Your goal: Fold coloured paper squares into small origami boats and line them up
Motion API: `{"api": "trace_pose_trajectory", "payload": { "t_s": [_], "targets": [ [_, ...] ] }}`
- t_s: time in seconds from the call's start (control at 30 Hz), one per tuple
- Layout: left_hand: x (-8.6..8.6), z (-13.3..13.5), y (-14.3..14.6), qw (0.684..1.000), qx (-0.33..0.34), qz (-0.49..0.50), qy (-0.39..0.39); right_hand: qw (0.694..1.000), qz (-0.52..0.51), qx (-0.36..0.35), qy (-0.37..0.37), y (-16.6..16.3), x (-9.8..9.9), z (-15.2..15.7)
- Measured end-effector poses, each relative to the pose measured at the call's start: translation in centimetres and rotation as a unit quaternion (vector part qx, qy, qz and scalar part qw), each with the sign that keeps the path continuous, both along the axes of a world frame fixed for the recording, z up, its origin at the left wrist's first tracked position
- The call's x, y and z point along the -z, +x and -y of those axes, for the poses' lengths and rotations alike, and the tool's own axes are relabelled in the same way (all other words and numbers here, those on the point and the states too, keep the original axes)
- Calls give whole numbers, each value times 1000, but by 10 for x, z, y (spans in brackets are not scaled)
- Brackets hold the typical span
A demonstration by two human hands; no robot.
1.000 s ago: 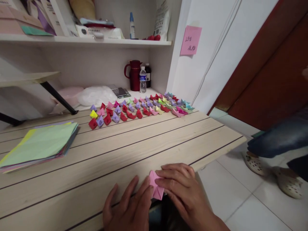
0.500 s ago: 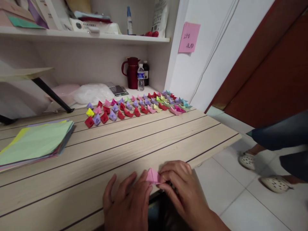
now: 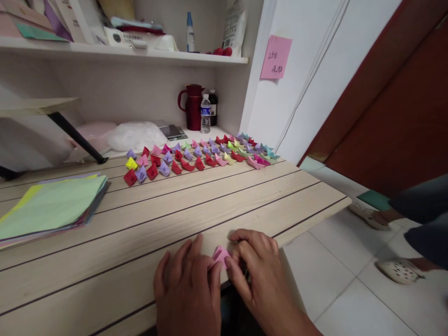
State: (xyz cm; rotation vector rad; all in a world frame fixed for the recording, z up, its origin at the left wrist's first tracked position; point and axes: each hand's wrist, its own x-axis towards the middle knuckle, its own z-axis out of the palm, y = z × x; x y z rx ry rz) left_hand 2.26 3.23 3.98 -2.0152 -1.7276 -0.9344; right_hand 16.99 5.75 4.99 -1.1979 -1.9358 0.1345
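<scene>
A small folded piece of pink paper (image 3: 220, 255) is pinched between my two hands at the table's near edge. My left hand (image 3: 191, 284) grips its left side with thumb and index finger, the other fingers spread over the tabletop. On the right side, the thumb of my right hand (image 3: 259, 275) presses the paper, with the fingers curled beside it. Part of the paper is hidden by the fingertips. Farther back stand rows of small folded paper boats (image 3: 187, 164) in red, purple, pink, yellow, green and blue.
A stack of coloured paper sheets (image 3: 59, 205) lies on the wooden table (image 3: 150, 214) at left. Behind the boats are a dark red jug (image 3: 193, 107), a water bottle (image 3: 206, 114) and plastic bags (image 3: 136, 136). A person's legs and light clogs (image 3: 399, 269) show at right.
The pink paper has turned between my fingers and shows a different face. My right thumb has shifted up onto it. At right, the other person's feet have moved.
</scene>
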Motion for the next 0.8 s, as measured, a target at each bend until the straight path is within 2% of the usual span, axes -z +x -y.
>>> {"api": "trace_pose_trajectory", "payload": {
  "t_s": [0.13, 0.27, 0.43, 0.53, 0.63, 0.73, 0.8],
  "targets": [
    [-1, 0, 3, 998, -39, -31, -24, 999, 7, 7, -35, -1, -6, -2],
    [-1, -2, 1, 997, -43, -53, -34, 997, 22, 12, -69, 0, -10, -4],
    [0, -4, -12, 994, -24, -102, -16, 994, 55, 11, -97, 2, -14, -9],
    [3, -2, -24, 995, -37, -94, -4, 990, 92, 2, -111, 3, -18, -13],
    [7, 4, -30, 994, -54, -80, 45, 987, 103, -3, -120, 3, -21, -16],
    [10, 12, -23, 993, -3, -78, 91, 987, 101, -10, -127, 3, -23, -17],
    [12, 16, -14, 993, 39, -79, 84, 986, 100, -10, -131, 3, -23, -17]
  ]
}}
